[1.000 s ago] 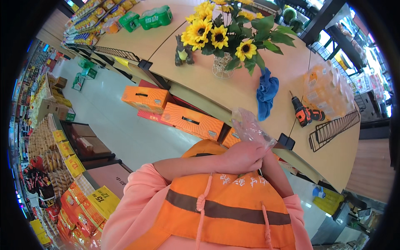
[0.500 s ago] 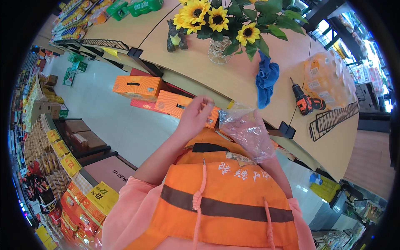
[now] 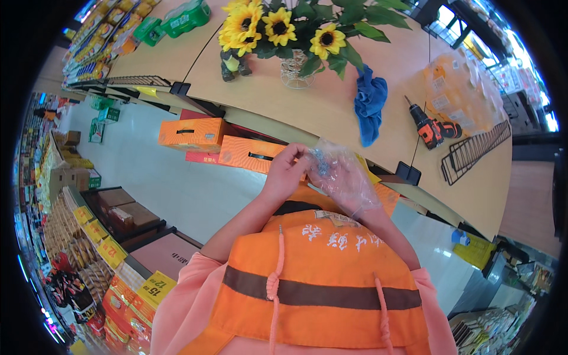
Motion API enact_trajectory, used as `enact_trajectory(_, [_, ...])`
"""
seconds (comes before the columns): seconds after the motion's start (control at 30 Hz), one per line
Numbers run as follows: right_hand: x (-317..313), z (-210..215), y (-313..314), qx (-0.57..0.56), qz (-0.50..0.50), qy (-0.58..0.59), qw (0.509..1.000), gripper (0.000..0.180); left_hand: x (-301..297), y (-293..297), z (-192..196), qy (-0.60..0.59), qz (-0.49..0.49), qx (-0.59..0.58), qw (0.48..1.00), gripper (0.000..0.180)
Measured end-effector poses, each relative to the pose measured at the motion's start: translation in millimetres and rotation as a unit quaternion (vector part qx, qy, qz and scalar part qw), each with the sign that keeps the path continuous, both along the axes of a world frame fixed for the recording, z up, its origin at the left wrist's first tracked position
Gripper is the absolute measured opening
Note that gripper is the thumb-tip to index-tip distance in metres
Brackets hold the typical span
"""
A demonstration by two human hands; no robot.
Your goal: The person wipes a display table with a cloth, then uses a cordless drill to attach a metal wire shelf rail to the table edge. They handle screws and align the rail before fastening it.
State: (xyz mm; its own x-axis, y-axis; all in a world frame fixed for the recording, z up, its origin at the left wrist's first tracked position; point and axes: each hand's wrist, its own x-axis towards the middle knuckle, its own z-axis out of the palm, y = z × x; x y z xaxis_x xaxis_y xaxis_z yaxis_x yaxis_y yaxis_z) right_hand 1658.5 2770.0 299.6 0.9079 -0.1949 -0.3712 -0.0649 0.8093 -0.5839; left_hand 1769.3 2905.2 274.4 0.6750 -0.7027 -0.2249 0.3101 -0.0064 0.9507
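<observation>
Both my hands meet in front of my orange apron, above the shop floor by the wooden table's edge. A crinkled clear plastic bag (image 3: 349,163) covers my right hand (image 3: 348,184) down toward the wrist; whether the hand is inside it or under it I cannot tell. A small bluish clump (image 3: 320,162) shows through the bag near the fingertips. My left hand (image 3: 285,173) is closed, its thumb and fingertips pinching at the bag's left side beside that clump. The bag's glare partly hides the right fingers, which look curled around it.
On the wooden table (image 3: 248,97) are a vase of sunflowers (image 3: 296,68), a blue cloth (image 3: 370,106), a cordless drill (image 3: 433,127), wire racks (image 3: 473,155) and shrink-wrapped bottles (image 3: 464,89). Orange cartons (image 3: 190,135) stand below its edge. A goods display (image 3: 106,254) lies left.
My left hand, raised and apart from the bag before, has come down onto its left side. My right hand has moved up slightly and left, its fingers more curled. The view has shifted a little.
</observation>
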Motion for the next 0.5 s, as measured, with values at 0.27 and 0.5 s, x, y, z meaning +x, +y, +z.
enact_trajectory(0.27, [-4.8, 8.1, -19.9, -0.635, 0.106, -0.043, 0.764, 0.030, 7.5, -36.2, -27.3, 0.315, 0.061, -0.068, 0.945, 0.022])
enact_trajectory(0.5, [-21.1, -16.0, -40.1, -0.603, 0.133, 0.027, 0.786, 0.026, -2.0, -79.3, -62.1, 0.356, 0.004, -0.075, 0.931, 0.021])
